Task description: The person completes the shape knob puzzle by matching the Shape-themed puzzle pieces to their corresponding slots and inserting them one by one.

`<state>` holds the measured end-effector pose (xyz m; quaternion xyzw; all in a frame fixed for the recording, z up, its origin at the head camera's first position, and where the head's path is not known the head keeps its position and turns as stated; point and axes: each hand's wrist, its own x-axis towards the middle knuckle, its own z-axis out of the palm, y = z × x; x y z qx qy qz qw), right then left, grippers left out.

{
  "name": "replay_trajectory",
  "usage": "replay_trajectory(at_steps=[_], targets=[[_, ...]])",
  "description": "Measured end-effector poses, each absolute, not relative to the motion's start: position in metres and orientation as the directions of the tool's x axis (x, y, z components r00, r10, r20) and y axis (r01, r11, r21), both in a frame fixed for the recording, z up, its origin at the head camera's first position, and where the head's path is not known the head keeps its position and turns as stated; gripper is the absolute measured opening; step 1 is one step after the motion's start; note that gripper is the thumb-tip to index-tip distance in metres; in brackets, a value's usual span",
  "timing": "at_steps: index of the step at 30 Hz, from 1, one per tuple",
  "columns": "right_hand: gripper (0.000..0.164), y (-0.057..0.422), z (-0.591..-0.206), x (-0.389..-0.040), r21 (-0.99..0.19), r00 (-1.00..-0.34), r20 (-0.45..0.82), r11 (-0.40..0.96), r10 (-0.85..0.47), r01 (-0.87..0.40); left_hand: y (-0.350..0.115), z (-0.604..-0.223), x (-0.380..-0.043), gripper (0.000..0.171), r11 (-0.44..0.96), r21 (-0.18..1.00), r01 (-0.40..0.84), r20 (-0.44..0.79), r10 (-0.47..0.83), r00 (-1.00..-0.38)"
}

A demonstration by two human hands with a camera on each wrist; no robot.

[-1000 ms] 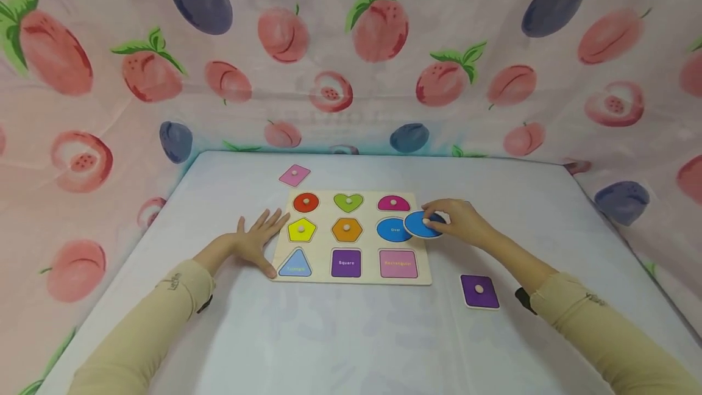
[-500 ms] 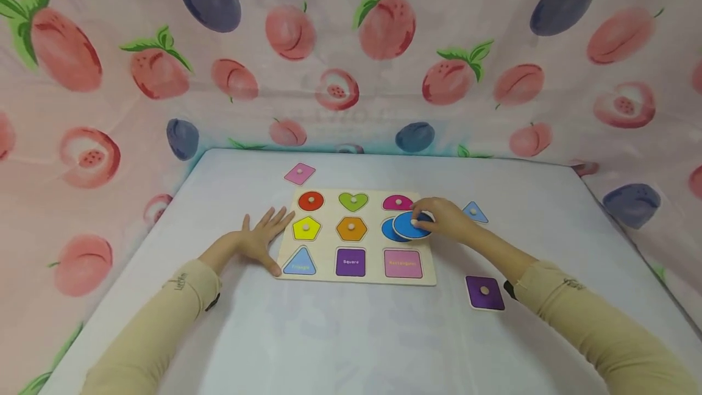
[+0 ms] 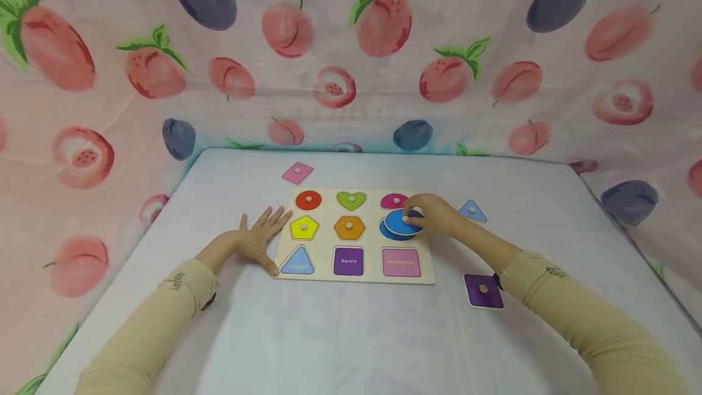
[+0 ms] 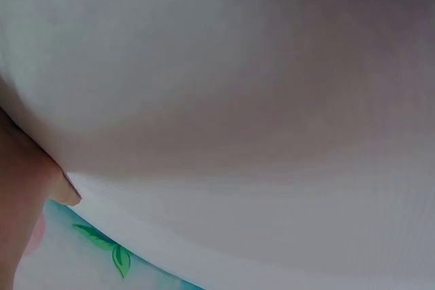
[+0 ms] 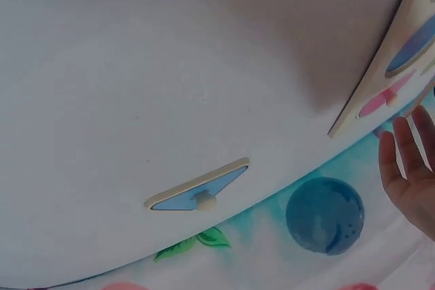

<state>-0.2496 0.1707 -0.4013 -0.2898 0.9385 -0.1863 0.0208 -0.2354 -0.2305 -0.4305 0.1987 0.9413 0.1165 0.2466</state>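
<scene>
A wooden shape puzzle board (image 3: 322,270) lies on the table. My left hand (image 3: 256,241) rests at its left edge with fingers spread, the thumb at the near corner. By its knob, my right hand (image 3: 433,213) pinches a blue oval puzzle piece (image 3: 398,220) between thumb and fingers. The piece overlaps the blue oval slot (image 3: 388,234), set slightly up and right of it. Knobbed pieces fill the circle, heart, half-circle, pentagon and hexagon places. The triangle (image 3: 298,262), square (image 3: 348,261) and rectangle (image 3: 401,262) slots show their printed bottoms.
A purple square piece (image 3: 483,290) lies right of the board, near the right sleeve. Behind the right forearm is a light blue triangle piece (image 3: 473,210). A pink rectangle piece (image 3: 298,172) lies beyond the board's far left corner. Fruit-print cloth (image 3: 378,102) stands behind the table.
My right hand has carried the oval piece leftward from the board's right edge to over the oval slot. The triangle piece has come into view. My left hand stays at the board's edge.
</scene>
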Motion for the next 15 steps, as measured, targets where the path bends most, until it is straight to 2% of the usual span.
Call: replay_trajectory(at_steps=[6,15], targets=[[0.01,0.1654,-0.4056,-0.2493,-0.32,-0.815,0.041,0.765,-0.578,-0.558,-0.2314,-0.43,-0.2357,0.13,0.889,0.321,0.327,-0.419,0.443,-0.792],[0.008,0.1616,-0.4063,-0.2523,-0.328,-0.815,0.025,0.765,-0.579,-0.554,-0.2295,-0.4301,-0.2354,0.132,0.89,0.323,0.322,-0.429,0.441,-0.788]])
